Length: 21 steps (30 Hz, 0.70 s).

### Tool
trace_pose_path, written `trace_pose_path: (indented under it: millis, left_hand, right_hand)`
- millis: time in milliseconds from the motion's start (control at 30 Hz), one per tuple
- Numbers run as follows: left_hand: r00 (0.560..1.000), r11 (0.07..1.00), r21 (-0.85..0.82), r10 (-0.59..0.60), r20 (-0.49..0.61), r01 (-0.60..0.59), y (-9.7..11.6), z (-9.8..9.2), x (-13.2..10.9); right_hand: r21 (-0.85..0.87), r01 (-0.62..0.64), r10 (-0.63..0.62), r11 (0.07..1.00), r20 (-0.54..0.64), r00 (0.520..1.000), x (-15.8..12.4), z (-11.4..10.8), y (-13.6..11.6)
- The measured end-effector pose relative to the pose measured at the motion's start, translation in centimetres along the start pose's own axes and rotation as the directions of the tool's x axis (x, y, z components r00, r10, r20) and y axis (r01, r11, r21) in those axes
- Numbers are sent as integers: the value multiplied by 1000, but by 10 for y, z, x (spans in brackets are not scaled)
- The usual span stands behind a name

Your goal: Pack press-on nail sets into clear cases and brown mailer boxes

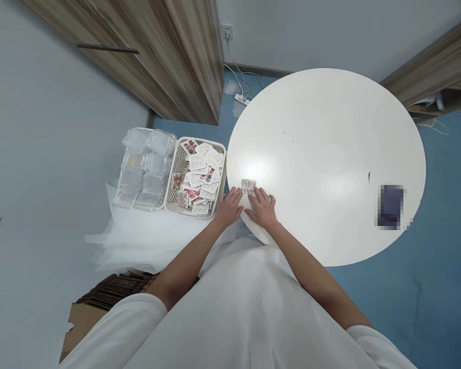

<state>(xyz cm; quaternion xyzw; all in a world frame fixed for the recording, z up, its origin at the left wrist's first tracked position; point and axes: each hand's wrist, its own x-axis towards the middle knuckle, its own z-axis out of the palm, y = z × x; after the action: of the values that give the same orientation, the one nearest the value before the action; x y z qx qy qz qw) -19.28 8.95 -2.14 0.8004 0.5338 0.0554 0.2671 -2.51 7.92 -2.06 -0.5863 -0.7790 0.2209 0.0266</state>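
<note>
On the near left edge of the round white table lies a small clear pack (248, 186) holding two rows of pinkish pieces, perhaps press-on nails; it is too small to be sure. My left hand (228, 207) rests at the table edge to its left, fingers stretched out, the tips close to the pack. To its right, my right hand (264, 207) lies with fingers spread, fingertips at the pack's lower right corner. Neither hand is closed around it. Left of my left hand stands a white plastic basket (169, 197) full of printed cards and small packs.
The round table (330, 133) spreads away to the right, with a dark pixelated object (391, 206) near its right edge. Clear plastic boxes (144, 169) fill a second basket at left. Below are white sheets (138, 236) and a cardboard box (80, 325). A power strip (242, 99) lies beyond the table.
</note>
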Motion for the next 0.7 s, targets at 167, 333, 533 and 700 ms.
trace_pose_path:
  millis: [167,333,533,700]
  left_hand:
    - [1000,993,117,15,25,-18,-1,1,0]
    - [999,989,147,23,32,-28,-2,2,1]
    - [999,990,138,28,21,-31,-1,2,-1]
    - [999,994,110,24,-35,-20,0,3,-4]
  right_hand:
    - [-17,-8,8,1000,-1,1000,-1,-1,-1]
    - [-12,-22,22,1000,0,1000,0,0,-2]
    - [7,-19,20,1000,-17,1000,-2,-2,-4]
    - [49,-40,44,998,-80,996,-17,-8,-1]
